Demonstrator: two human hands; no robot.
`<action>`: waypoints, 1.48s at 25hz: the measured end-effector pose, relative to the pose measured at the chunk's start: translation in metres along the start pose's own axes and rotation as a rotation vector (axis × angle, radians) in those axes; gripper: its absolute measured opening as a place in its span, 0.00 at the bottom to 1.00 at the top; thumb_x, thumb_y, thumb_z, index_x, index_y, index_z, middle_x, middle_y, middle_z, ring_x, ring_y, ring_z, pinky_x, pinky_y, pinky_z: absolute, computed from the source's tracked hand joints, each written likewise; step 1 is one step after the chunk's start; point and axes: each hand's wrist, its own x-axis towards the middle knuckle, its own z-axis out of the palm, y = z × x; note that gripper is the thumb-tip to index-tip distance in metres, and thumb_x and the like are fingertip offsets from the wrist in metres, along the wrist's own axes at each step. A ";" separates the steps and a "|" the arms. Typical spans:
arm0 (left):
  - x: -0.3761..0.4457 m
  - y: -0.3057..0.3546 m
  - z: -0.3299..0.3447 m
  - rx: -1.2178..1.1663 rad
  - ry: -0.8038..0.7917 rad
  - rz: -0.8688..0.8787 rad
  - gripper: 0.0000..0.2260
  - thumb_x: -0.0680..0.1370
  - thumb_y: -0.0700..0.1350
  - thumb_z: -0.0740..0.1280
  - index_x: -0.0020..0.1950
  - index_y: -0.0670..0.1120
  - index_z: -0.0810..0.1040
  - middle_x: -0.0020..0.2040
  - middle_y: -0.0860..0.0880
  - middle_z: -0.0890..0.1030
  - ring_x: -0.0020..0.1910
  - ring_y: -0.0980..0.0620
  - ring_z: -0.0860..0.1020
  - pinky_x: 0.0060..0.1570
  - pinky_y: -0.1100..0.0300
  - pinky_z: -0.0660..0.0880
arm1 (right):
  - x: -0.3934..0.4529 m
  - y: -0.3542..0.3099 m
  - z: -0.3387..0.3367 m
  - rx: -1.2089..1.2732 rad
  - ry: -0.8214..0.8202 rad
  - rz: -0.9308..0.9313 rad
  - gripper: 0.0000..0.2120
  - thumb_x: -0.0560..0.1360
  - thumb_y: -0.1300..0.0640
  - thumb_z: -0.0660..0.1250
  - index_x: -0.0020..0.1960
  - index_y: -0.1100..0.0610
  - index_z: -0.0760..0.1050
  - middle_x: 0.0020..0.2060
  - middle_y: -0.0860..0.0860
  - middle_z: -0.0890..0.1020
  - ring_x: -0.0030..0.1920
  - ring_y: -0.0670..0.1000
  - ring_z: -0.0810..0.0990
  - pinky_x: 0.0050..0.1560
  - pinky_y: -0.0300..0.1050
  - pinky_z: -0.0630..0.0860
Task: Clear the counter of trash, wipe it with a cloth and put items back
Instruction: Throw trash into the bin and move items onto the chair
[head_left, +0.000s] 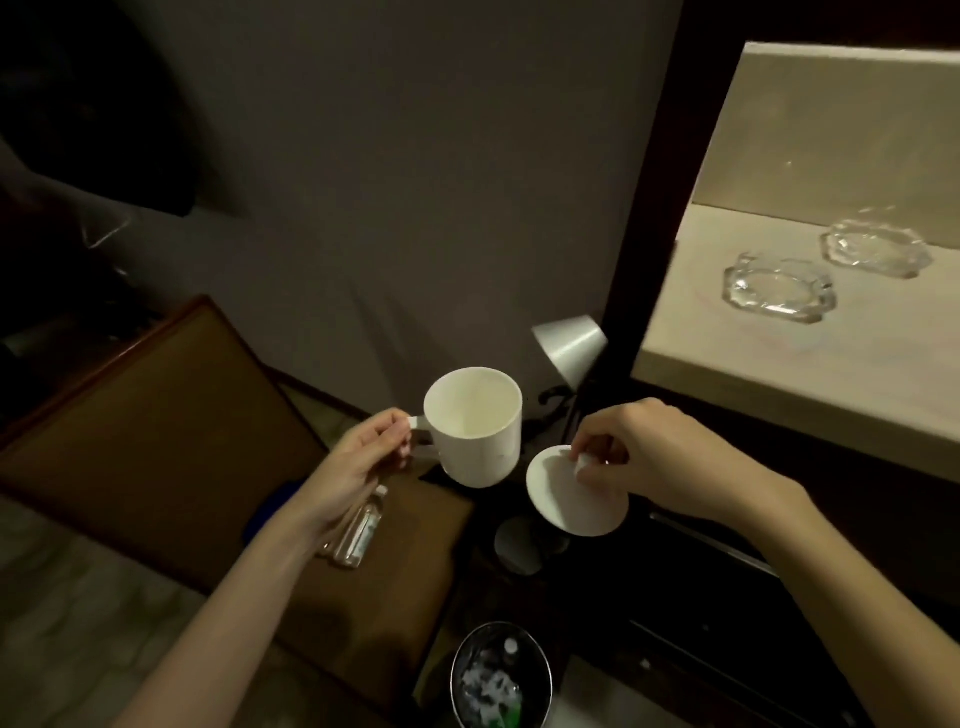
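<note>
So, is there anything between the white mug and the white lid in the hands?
No. In the head view, only a dark narrow gap separates the white mug from the white lid; they do not touch.

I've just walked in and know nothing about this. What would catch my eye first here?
Most striking is the white mug, held up by its handle in the left hand at the centre of the view, and right beside it the white lid, pinched by its knob in the right hand. At upper right, two glass ashtrays sit on the brightly lit pale counter. Down at the bottom edge, a dark bin holds trash.
</note>
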 end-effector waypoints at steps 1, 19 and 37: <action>-0.003 -0.007 -0.015 -0.005 0.024 -0.017 0.12 0.78 0.45 0.59 0.47 0.36 0.72 0.40 0.43 0.70 0.40 0.51 0.70 0.44 0.63 0.70 | 0.010 -0.011 0.011 -0.011 -0.008 0.002 0.06 0.73 0.48 0.67 0.49 0.44 0.78 0.40 0.40 0.79 0.45 0.44 0.78 0.45 0.43 0.76; 0.118 -0.266 -0.193 0.171 0.105 -0.264 0.09 0.82 0.41 0.59 0.43 0.44 0.76 0.40 0.50 0.76 0.42 0.55 0.75 0.42 0.71 0.73 | 0.233 -0.056 0.320 0.104 -0.120 0.419 0.08 0.74 0.51 0.63 0.50 0.52 0.77 0.45 0.51 0.81 0.46 0.54 0.79 0.38 0.43 0.71; 0.189 -0.493 -0.198 0.254 0.160 -0.390 0.06 0.81 0.45 0.61 0.51 0.47 0.77 0.47 0.53 0.81 0.50 0.56 0.79 0.54 0.59 0.76 | 0.319 0.010 0.567 0.114 -0.266 0.507 0.13 0.78 0.57 0.63 0.61 0.55 0.72 0.54 0.55 0.80 0.52 0.55 0.80 0.46 0.46 0.78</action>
